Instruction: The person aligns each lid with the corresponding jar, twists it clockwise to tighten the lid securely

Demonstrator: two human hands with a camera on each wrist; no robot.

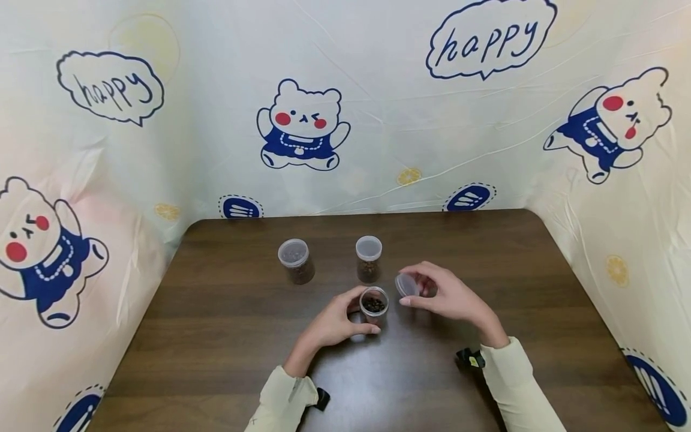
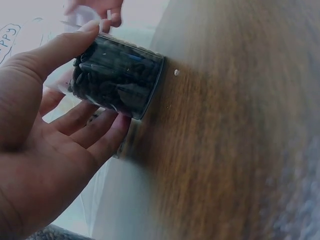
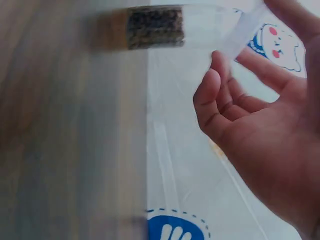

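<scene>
My left hand (image 1: 336,319) grips a small clear jar (image 1: 373,307) that stands uncapped on the table, thumb and fingers curled round its side. In the left wrist view dark, seed-like pieces fill much of this jar (image 2: 117,77). To its right, my right hand (image 1: 450,293) pinches a translucent round lid (image 1: 406,285) by its edges, tilted and apart from the jar. The lid (image 3: 244,32) also shows in the right wrist view, between thumb and fingers. Just behind the uncapped jar stands a second jar (image 1: 369,269) with its lid on and brownish contents.
A third capped jar (image 1: 300,271) with dark contents stands at the back left. The brown wooden table (image 1: 216,348) meets a pale printed cloth (image 1: 378,120) behind and at both sides. A tiny white speck (image 2: 176,72) lies beside the uncapped jar.
</scene>
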